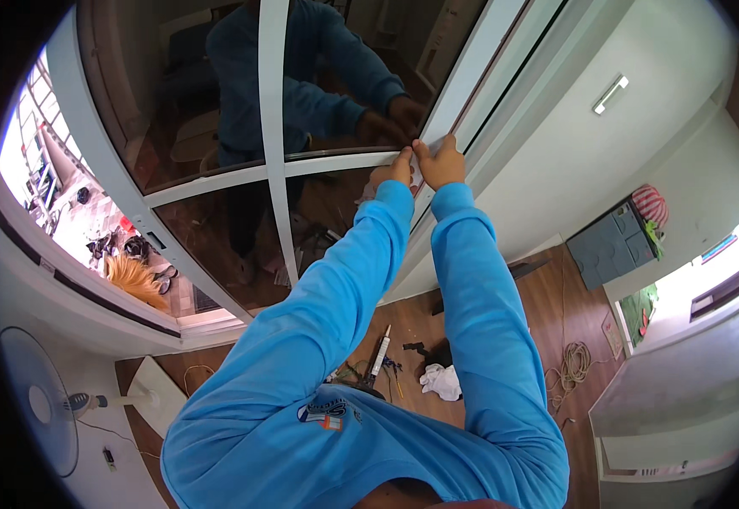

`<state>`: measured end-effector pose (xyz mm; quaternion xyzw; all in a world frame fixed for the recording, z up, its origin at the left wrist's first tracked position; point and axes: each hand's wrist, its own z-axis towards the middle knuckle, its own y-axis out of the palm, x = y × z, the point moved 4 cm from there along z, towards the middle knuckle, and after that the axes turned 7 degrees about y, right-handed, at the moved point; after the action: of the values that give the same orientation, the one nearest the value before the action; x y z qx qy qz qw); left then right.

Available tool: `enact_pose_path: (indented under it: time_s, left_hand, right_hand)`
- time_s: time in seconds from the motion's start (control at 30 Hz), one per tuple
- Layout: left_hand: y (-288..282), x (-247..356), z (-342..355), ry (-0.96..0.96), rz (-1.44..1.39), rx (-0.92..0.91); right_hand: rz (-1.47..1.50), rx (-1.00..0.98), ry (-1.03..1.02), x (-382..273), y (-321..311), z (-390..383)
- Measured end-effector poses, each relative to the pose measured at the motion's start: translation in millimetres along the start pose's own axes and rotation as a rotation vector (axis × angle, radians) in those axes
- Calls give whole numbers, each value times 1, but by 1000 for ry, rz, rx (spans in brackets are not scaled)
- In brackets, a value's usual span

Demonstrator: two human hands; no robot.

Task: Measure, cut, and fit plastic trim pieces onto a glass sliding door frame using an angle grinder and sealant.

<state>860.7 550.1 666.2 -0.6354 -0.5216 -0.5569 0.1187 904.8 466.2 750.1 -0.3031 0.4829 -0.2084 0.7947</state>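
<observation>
Both my arms, in blue sleeves, reach out to a white-framed glass door [273,102]. My left hand [393,172] is closed at the joint where the crossbar [344,159] meets the right-hand upright of the door frame [462,81]. Close beside it, my right hand [443,163] grips that same upright, its thumb pressed near the left hand's fingertips. Whatever the left fingers pinch is hidden by the hand. Dark panes [344,76] reflect a figure in blue with both arms stretched out.
On the wooden floor lie a caulking gun [379,352], a white cloth [441,382] and a coiled rope [573,366]. A standing fan [40,404] is at lower left. Grey drawers [611,243] stand by the right wall. An opening at left shows clutter outside.
</observation>
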Motion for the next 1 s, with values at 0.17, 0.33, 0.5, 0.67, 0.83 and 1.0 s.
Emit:
enact_pose_path:
  time_s: [0.17, 0.33, 0.5, 0.67, 0.83, 1.0]
  left_hand:
    - [3, 6, -9, 109, 67, 95]
    - [-3, 2, 3, 115, 122, 73]
    - [1, -2, 5, 140, 180, 93]
    - [-3, -6, 13, 215, 176, 122]
    - [-4, -2, -24, 133, 1, 84]
    - [-4, -44, -68, 163, -10, -158]
  right_hand:
    - [-65, -48, 61, 3, 0, 6]
    - [-101, -21, 87, -1, 7, -1]
    - [-118, -35, 93, -1, 5, 2]
    - [-133, -76, 94, -6, 11, 5]
    - [-97, -99, 61, 2, 10, 14]
    - [41, -339, 133, 49, -1, 34]
